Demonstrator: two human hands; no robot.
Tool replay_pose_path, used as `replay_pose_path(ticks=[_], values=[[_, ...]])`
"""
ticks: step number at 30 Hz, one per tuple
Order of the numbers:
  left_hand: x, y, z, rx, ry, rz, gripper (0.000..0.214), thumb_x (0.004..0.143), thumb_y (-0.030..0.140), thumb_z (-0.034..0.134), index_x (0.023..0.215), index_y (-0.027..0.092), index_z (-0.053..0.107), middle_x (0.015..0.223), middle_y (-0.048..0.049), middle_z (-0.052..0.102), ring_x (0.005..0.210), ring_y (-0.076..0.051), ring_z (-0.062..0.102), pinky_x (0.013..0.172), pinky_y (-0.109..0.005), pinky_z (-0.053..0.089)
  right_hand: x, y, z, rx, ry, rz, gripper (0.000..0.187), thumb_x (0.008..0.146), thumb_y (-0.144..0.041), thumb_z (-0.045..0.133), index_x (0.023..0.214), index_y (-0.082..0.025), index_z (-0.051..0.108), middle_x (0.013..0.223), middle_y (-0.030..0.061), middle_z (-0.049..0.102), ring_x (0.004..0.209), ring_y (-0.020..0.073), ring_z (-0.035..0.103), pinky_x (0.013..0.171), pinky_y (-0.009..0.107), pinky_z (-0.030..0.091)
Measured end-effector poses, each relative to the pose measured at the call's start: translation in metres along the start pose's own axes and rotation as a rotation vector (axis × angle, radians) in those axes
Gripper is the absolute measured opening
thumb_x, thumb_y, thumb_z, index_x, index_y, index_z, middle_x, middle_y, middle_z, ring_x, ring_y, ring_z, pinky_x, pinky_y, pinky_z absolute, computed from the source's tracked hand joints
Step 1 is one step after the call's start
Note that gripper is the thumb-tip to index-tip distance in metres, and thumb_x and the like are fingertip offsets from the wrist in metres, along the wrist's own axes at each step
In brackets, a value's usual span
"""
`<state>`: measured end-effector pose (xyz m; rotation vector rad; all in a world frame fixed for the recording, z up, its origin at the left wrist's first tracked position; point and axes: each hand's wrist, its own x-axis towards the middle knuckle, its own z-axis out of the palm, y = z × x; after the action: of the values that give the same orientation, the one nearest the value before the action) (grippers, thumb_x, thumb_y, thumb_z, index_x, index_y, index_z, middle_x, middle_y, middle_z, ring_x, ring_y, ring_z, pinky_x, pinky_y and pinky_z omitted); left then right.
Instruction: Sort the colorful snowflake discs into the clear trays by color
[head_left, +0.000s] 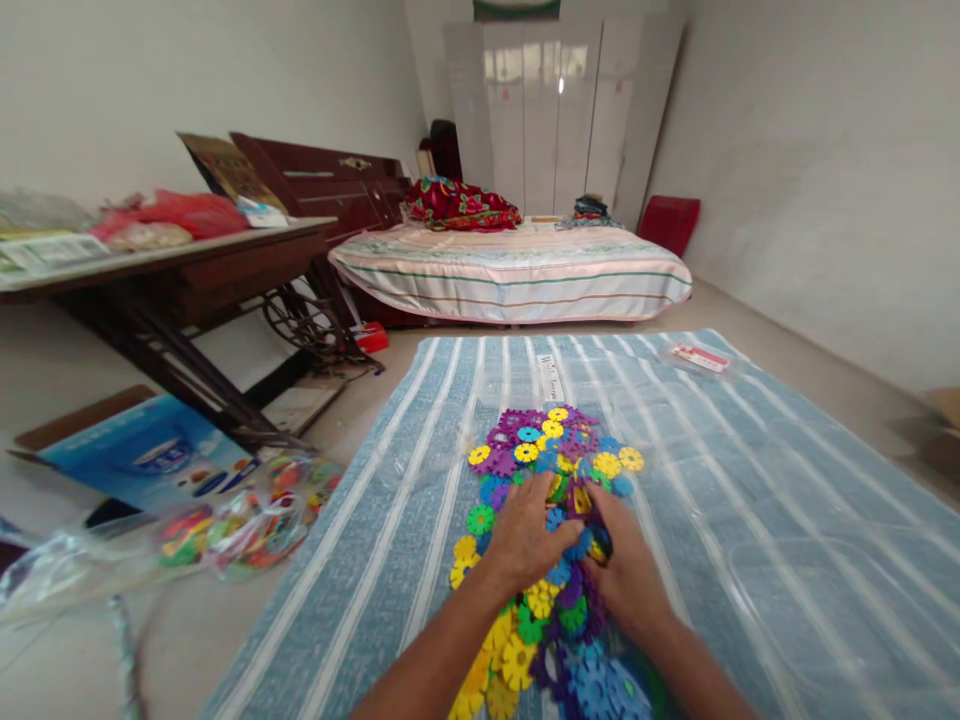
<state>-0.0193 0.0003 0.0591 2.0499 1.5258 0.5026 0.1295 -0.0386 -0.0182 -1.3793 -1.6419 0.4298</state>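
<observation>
A heap of flower-shaped plastic snowflake building discs (517, 660) in yellow, blue, green and purple stretches along the middle of the cloth-covered table. My left hand (525, 535) lies over the heap from the left, fingers forward on the discs and thumb apart, pointing right. From the right, my right hand (626, 560) reaches in with its fingers stretched forward and thumb apart. Several discs lie between the two hands, touching them; some fingertips are hidden among the pieces. Purple discs (510, 430) with yellow ones on top gather beyond the hands.
A clear plastic box with a paper label (550, 378) is behind the heap. Another clear container (701, 358) with a red-and-white label sits at the far right. A transparent lid (825, 610) lies near right. Left stand a sewing-machine table (225, 245) and bagged colourful items (255, 520); a bed (510, 270) is beyond.
</observation>
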Motion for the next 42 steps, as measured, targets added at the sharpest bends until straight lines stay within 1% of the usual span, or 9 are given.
replay_pose_path(ticks=[7, 11, 14, 17, 21, 24, 28, 34, 42], values=[[-0.007, 0.004, -0.025, -0.260, -0.066, 0.028, 0.052, 0.071, 0.036, 0.058, 0.119, 0.017, 0.051, 0.115, -0.0060, 0.062, 0.101, -0.021, 0.059, 0.089, -0.031, 0.047, 0.024, -0.019, 0.002, 0.384, 0.048, 0.256, 0.061, 0.072, -0.024, 0.060, 0.130, -0.022, 0.045, 0.130, 0.0065, 0.052, 0.120, 0.0242, 0.048, 0.103, 0.044, 0.037], [0.008, 0.002, -0.043, -0.064, 0.003, 0.002, 0.041, 0.077, 0.040, 0.050, 0.111, 0.017, 0.057, 0.105, -0.0058, 0.065, 0.090, -0.020, 0.062, 0.082, -0.031, 0.049, 0.029, -0.028, -0.003, 0.482, 0.021, 0.275, 0.056, 0.073, -0.023, 0.058, 0.128, -0.021, 0.048, 0.127, 0.0070, 0.055, 0.115, 0.0233, 0.052, 0.098, 0.042, 0.043], [0.032, 0.000, -0.045, 0.222, 0.081, 0.020, 0.033, 0.080, 0.037, 0.047, 0.105, 0.017, 0.058, 0.105, -0.0090, 0.063, 0.102, -0.023, 0.057, 0.091, -0.035, 0.043, 0.024, -0.035, -0.007, 0.388, 0.001, 0.222, 0.048, 0.073, -0.023, 0.058, 0.121, -0.021, 0.054, 0.124, 0.0064, 0.057, 0.114, 0.0232, 0.052, 0.097, 0.042, 0.044], [0.059, -0.001, -0.036, 0.388, 0.046, 0.026, 0.036, 0.080, 0.036, 0.048, 0.107, 0.014, 0.055, 0.118, -0.0146, 0.055, 0.114, -0.027, 0.049, 0.096, -0.039, 0.039, 0.016, -0.036, -0.013, 0.190, 0.014, 0.139, 0.044, 0.076, -0.024, 0.056, 0.120, -0.022, 0.055, 0.124, 0.0069, 0.056, 0.117, 0.0237, 0.050, 0.100, 0.044, 0.041], [0.086, -0.001, -0.019, 0.471, -0.042, -0.160, 0.063, 0.077, 0.054, 0.047, 0.124, 0.012, 0.044, 0.135, -0.0219, 0.039, 0.124, -0.037, 0.038, 0.094, -0.052, 0.036, 0.002, -0.024, -0.022, -0.045, 0.034, 0.029, 0.043, 0.079, -0.029, 0.054, 0.122, -0.021, 0.052, 0.127, 0.0087, 0.053, 0.119, 0.0248, 0.046, 0.102, 0.047, 0.037], [0.091, 0.000, -0.011, 0.502, -0.073, -0.217, 0.070, 0.073, 0.063, 0.045, 0.126, 0.016, 0.042, 0.136, -0.0214, 0.038, 0.121, -0.041, 0.040, 0.091, -0.060, 0.033, -0.003, -0.016, -0.025, -0.194, 0.047, -0.005, 0.049, 0.078, -0.036, 0.058, 0.123, -0.019, 0.052, 0.129, 0.0114, 0.049, 0.122, 0.0281, 0.042, 0.102, 0.050, 0.036], [0.082, 0.002, -0.010, 0.525, -0.063, -0.128, 0.065, 0.073, 0.063, 0.045, 0.119, 0.017, 0.049, 0.122, -0.0169, 0.051, 0.111, -0.040, 0.048, 0.086, -0.056, 0.038, -0.002, -0.018, -0.025, -0.279, -0.005, -0.041, 0.049, 0.076, -0.036, 0.061, 0.120, -0.019, 0.054, 0.127, 0.0122, 0.050, 0.121, 0.0300, 0.042, 0.100, 0.050, 0.038], [0.048, 0.009, -0.018, 0.538, -0.090, 0.011, 0.047, 0.078, 0.046, 0.046, 0.116, 0.020, 0.050, 0.113, -0.0121, 0.056, 0.101, -0.032, 0.055, 0.084, -0.047, 0.043, -0.009, -0.034, -0.017, -0.215, -0.116, -0.134, 0.043, 0.078, -0.024, 0.056, 0.120, -0.021, 0.055, 0.123, 0.0093, 0.056, 0.117, 0.0250, 0.049, 0.099, 0.044, 0.043], [0.010, 0.002, -0.033, 0.360, -0.175, 0.197, 0.047, 0.074, 0.027, 0.051, 0.120, 0.021, 0.047, 0.120, -0.0089, 0.057, 0.112, -0.025, 0.052, 0.093, -0.036, 0.041, -0.037, -0.028, -0.030, -0.227, -0.193, -0.328, 0.052, 0.077, -0.025, 0.058, 0.128, -0.020, 0.048, 0.133, 0.0088, 0.050, 0.124, 0.0262, 0.043, 0.100, 0.041, 0.043]])
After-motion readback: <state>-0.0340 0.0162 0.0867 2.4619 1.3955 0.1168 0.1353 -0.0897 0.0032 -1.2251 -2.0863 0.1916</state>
